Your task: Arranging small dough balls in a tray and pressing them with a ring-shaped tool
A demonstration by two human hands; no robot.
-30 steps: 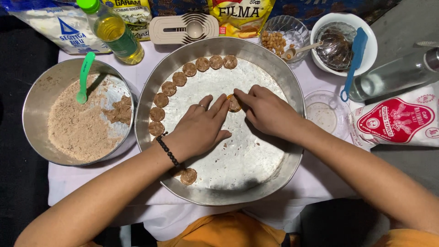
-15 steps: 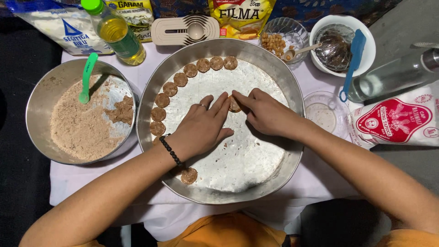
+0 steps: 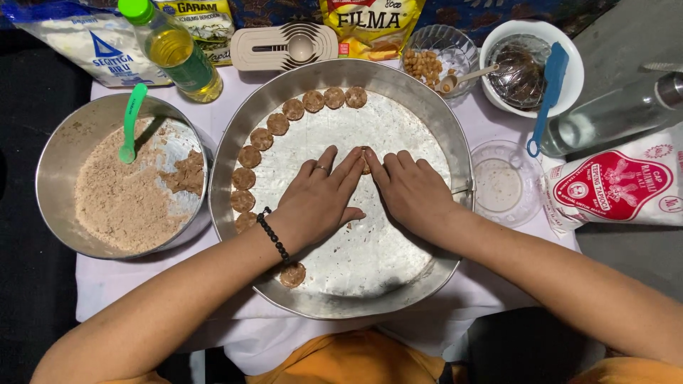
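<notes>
Holding dough disc (image 3: 364,162) in tray (image 3: 441,128)

Cloth-covered table (image 3: 498,284): tray (image 3: 242,135), bowls.

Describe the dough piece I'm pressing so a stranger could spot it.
Start at the big round metal tray. Near its centre, the left hand and right hand meet fingertip to fingertip over one dough piece. Unlike the discs lining the rim, it sits alone mid-tray, mostly covered.

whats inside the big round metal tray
An arc of flat brown dough discs along the tray rim, one more near the front, and both hands: left hand, right hand. A disc peeks between their fingers; anything under the palms is covered.
</notes>
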